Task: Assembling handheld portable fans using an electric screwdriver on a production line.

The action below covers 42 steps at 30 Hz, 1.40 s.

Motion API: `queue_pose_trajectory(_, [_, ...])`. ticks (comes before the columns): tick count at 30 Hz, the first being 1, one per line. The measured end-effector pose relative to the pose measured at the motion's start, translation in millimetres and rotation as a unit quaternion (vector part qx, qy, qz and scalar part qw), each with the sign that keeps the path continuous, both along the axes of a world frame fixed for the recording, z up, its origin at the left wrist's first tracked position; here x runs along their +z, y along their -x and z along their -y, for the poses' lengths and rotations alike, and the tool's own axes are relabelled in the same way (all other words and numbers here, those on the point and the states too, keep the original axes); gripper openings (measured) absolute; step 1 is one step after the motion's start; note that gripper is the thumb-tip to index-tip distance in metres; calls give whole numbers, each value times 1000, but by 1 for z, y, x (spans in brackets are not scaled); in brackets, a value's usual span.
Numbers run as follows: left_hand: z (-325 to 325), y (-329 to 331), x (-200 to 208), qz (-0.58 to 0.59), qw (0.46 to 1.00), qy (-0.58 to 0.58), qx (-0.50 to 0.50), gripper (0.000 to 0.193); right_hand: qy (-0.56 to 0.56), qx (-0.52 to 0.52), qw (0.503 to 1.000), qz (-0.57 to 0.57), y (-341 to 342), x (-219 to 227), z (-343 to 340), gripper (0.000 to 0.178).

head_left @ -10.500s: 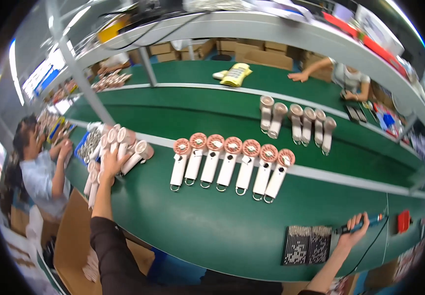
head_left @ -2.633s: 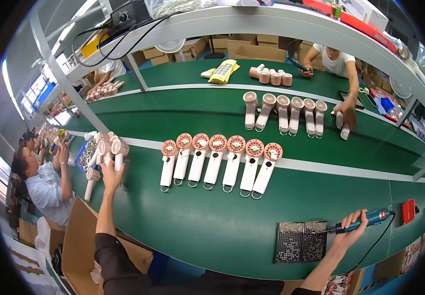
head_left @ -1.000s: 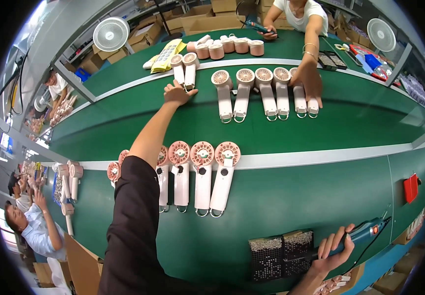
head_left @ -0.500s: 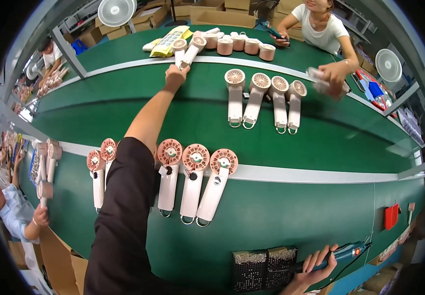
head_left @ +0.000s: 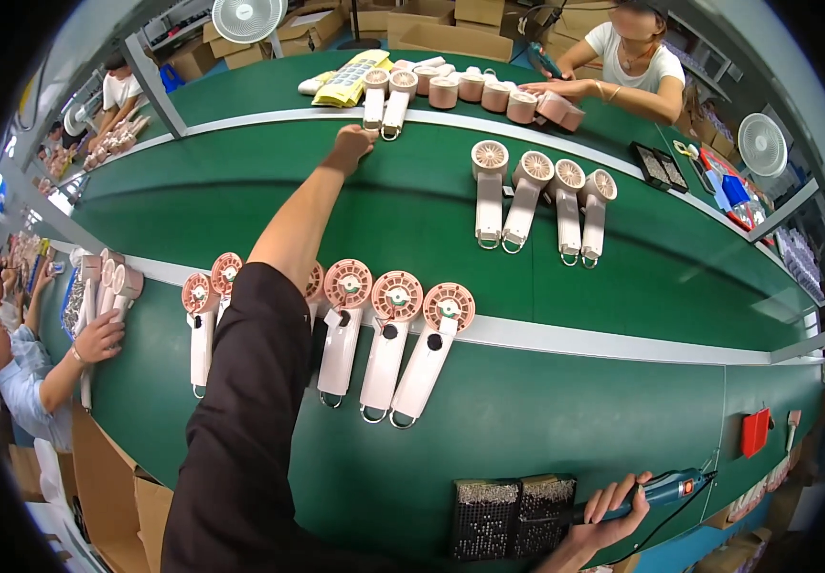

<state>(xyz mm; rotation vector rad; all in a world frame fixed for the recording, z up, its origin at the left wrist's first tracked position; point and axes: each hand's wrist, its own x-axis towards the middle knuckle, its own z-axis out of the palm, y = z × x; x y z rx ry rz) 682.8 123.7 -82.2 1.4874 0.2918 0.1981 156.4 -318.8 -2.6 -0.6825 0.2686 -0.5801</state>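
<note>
Wrapping fingers of right hand (head_left: 618,520) round teal screwdriver (head_left: 668,488), just right of black screw tray (head_left: 515,525) on desk (head_left: 622,411). Holding left arm (head_left: 250,382) over row of pink-and-white fans (head_left: 339,353). Curling fingers of left hand (head_left: 350,147) at handle ends of fan pair (head_left: 395,110) across white rail (head_left: 278,116); not seeing enough to tell grip.

Head view: wide fisheye camera, head-mounted, facing forward and down.
The lens sits above the near edge of the long, flat green work surface (head_left: 622,411), with the black fabric left sleeve (head_left: 250,401) crossing close below. Coverage runs from the bare right hand (head_left: 621,520) at lower right to brown cardboard boxes (head_left: 450,40) beyond the far side. Detail near the dark left rim may be unreliable.
</note>
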Motion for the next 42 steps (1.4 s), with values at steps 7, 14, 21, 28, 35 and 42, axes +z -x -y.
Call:
queue_pose_trajectory(7, [-8, 97, 68, -112, 969, -175, -133, 36, -28, 32, 998, 40, -1, 8, -8, 18])
queue_pose_trajectory(14, [1, 180, 143, -70, 923, -325, -194, 34, -41, 61, 995, 64, 4, 11, -12, 15])
queue_pose_trajectory(21, [47, 348, 163, 126, 908, -295, -269, 26, -5, 54, 997, 56, 14, 22, -21, 14])
queue_pose_trajectory(28, [123, 518, 128, 180, 854, -360, -330, 14, 30, 84, 989, 115, 10, 14, -14, 20])
queue_pose_trajectory(35, [184, 564, 102, 213, 869, -314, -317, 20, 6, 103, 989, 102, 4, 24, -30, 16])
queue_pose_trajectory(42, [225, 555, 85, 209, 843, -364, -336, 29, 56, 69, 994, 60, 14, 27, -37, 14])
